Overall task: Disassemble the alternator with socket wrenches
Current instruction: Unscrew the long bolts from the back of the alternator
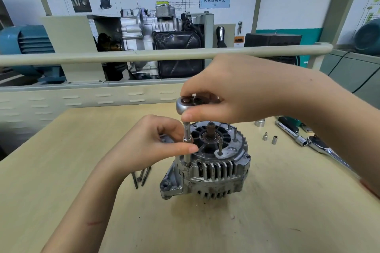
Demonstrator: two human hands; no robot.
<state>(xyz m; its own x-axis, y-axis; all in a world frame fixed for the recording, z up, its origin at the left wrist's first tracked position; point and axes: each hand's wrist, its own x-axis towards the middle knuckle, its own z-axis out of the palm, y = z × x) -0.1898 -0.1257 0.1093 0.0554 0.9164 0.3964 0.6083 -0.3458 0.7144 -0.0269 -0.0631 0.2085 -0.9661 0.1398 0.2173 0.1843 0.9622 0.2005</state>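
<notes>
A grey metal alternator (213, 170) stands on the wooden table (267, 211), shaft end up. A small ratchet wrench head (185, 104) with a slim socket extension (187, 141) stands upright on a bolt at the alternator's left rim. My right hand (236, 90) grips the ratchet head from above. Thumb and fingers of my left hand (158, 139) pinch the extension shaft about halfway down. Three long bolts (141, 175) lie on the table to the left of the alternator.
To the right lie a larger ratchet wrench (312, 141), two small sockets (269, 138) and one bigger socket (259, 123). A cream rail (102, 56) runs across behind the table, with an engine display behind it.
</notes>
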